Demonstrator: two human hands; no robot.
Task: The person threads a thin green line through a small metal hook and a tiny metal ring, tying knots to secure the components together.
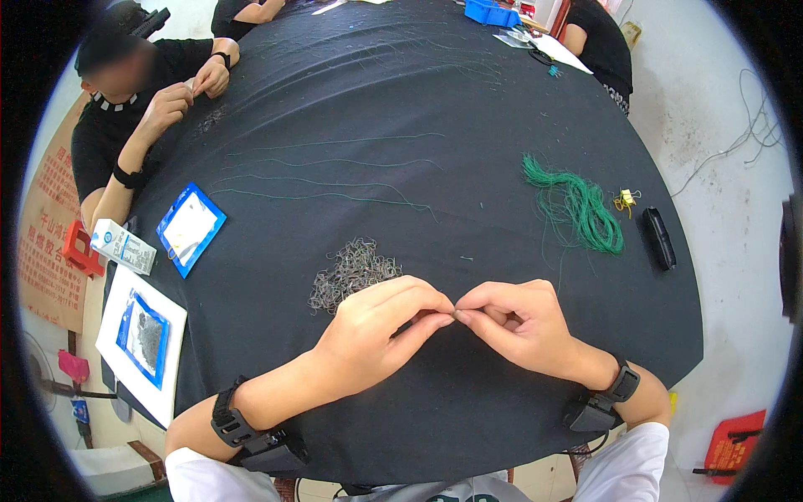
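My left hand [381, 322] and my right hand [523, 326] meet over the near middle of the table, thumb and forefinger of each pinched, fingertips touching. Whatever lies between the tips is too small to make out. The other fingers of my right hand are curled in. Just beyond my left hand lies a tangled pile of small grey metal hooks [355, 269], its near edge partly hidden by that hand. A loose bundle of green line [577, 205] lies beyond my right hand. Several single green strands [335, 184] stretch across the cloth farther off.
The dark tablecloth [468, 402] is creased. At left are a blue-edged packet [191, 227], a small box [124, 246], and a white board [171, 335] bearing a hook packet [144, 335]. At right lie a yellow clip [626, 201] and black case [658, 238]. A co-worker [142, 100] sits far left.
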